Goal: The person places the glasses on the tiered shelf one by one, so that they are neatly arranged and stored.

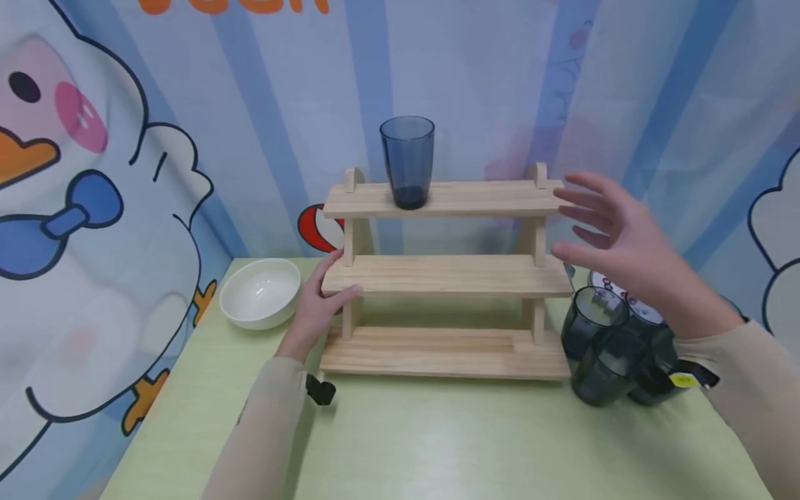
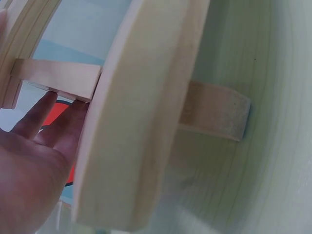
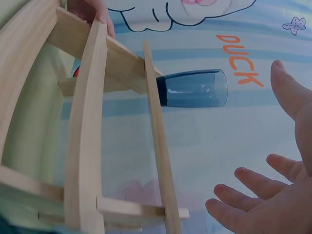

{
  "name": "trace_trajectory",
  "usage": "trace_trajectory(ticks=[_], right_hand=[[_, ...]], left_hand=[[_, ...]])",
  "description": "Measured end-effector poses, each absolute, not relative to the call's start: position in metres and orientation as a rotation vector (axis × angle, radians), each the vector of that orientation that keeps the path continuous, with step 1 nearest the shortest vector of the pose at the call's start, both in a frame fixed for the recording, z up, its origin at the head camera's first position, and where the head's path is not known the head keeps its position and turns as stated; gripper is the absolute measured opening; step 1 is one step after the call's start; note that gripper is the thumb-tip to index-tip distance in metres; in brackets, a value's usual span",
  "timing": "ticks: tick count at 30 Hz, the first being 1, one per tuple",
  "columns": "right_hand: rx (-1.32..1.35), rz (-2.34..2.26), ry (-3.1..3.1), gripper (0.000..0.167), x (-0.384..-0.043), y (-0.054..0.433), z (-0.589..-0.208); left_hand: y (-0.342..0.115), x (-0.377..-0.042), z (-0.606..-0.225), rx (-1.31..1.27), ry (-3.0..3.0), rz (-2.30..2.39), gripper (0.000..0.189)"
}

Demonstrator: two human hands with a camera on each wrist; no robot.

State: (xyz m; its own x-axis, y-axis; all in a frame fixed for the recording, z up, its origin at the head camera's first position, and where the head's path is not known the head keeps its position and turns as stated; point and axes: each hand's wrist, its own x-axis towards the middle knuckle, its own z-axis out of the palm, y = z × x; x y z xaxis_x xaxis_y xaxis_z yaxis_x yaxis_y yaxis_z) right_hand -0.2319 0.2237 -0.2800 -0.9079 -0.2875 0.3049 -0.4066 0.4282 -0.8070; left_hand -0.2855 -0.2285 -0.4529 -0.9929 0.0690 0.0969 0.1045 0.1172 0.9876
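A three-tier wooden shelf rack (image 1: pixel 446 276) stands on the table. My left hand (image 1: pixel 314 305) grips the left end of its middle shelf, thumb along the front and fingers behind; in the left wrist view those fingers (image 2: pixel 68 124) touch the side upright. On the top shelf, left of its middle, a blue-tinted drinking glass (image 1: pixel 409 163) stands upright. My right hand (image 1: pixel 619 226) is in the air beside the rack's upper right end, fingers spread and holding nothing. The right wrist view shows that hand (image 3: pixel 287 190) apart from the glass (image 3: pixel 192 88).
Several dark drinking glasses (image 1: pixel 603 368) crowd together right of the rack, partly hidden by my right forearm. Behind them are white patterned round things (image 1: pixel 606 283), mostly covered. A white bowl (image 1: pixel 259 295) sits left of the rack on the pale green table (image 1: pixel 437 437). A printed curtain hangs behind.
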Motion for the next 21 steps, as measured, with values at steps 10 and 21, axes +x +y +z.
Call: trace_trajectory(ticks=[10, 21], right_hand=[[0.478, 1.265, -2.608, 0.095, -0.203, 0.272, -0.314], [0.26, 1.089, -2.603, 0.095, -0.18, 0.323, -0.351]], left_hand=[[-0.227, -0.286, -0.455, -0.166, -2.343, -2.04, 0.077], [-0.228, -0.289, -0.457, -0.175, -2.345, -2.018, 0.074]])
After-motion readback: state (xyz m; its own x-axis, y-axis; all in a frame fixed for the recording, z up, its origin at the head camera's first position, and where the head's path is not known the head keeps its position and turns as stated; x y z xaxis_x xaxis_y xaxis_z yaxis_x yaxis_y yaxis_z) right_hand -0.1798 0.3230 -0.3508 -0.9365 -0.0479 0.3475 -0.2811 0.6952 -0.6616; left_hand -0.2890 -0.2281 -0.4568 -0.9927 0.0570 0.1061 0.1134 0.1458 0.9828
